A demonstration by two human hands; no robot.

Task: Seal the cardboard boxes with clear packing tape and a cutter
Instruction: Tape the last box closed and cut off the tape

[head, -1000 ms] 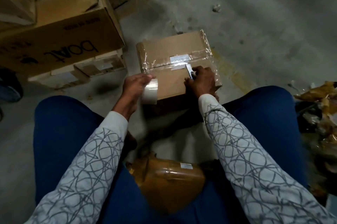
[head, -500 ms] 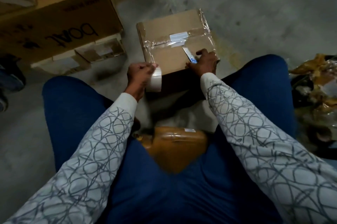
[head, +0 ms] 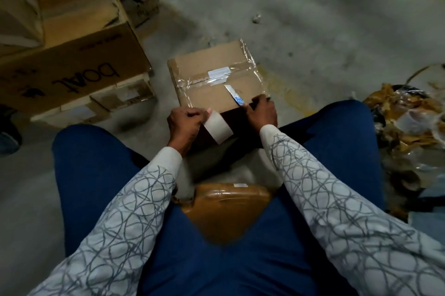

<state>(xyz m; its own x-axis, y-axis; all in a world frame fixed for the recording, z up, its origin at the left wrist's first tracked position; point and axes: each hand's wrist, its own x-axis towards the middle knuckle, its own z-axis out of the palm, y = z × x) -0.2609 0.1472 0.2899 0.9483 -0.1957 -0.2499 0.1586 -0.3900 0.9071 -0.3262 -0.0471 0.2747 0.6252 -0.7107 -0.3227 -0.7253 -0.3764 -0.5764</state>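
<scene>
A small cardboard box point(head: 204, 67) sits on the concrete floor between my knees, with clear tape and a white label across its top and tape down its right side. My left hand point(head: 184, 122) grips a roll of clear packing tape point(head: 218, 128) at the box's near left corner. My right hand point(head: 262, 112) rests on the near right edge of the box and holds a cutter point(head: 234, 95), its blade pointing up over the box top.
A big "boat" carton point(head: 72, 62) rests on smaller boxes point(head: 115, 98) at the left. A taped brown parcel point(head: 226, 209) lies between my legs. Crumpled brown paper and plastic wrap point(head: 407, 117) lie in a heap at the right. A shoe point(head: 9, 132) shows at the far left.
The roll in my left hand has turned and dropped slightly below the box's near edge. My right hand with the cutter has slid from the box top back to its near right edge.
</scene>
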